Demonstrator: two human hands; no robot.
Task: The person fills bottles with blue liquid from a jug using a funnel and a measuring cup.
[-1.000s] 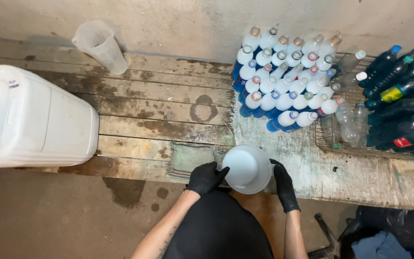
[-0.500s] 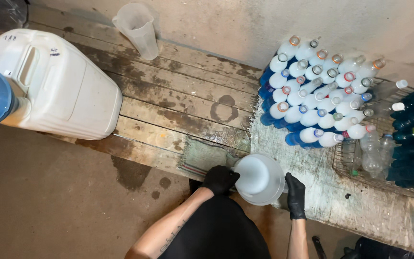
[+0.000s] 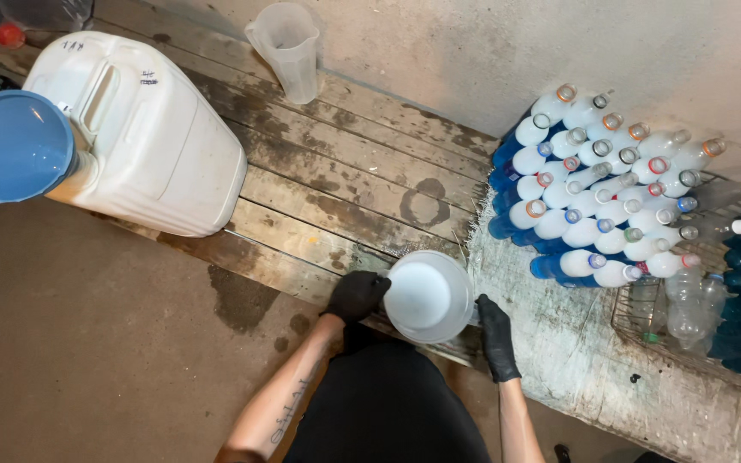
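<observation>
Near, at 6 o'clock: translucent jug [image 3: 429, 296] at the wooden bench [image 3: 336, 184] edge, steadied between gloved left hand [image 3: 356, 296], fingers curled on its rim, and right hand [image 3: 495, 334], fingers pressed together against its side. Beyond, at 2 o'clock: capless bottles [image 3: 593, 206] of blue liquid, laid stacked. Far, at 10 o'clock: white jerrycan [image 3: 135, 133] on its side, blue funnel [image 3: 12, 146] in its neck; at 12, empty measuring jug [image 3: 286, 50].

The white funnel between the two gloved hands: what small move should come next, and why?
Probably steady the white funnel upright before anything else: the left hand grips its rim and the right hand its far side, and it sits at the edge of the wooden bench.
</observation>
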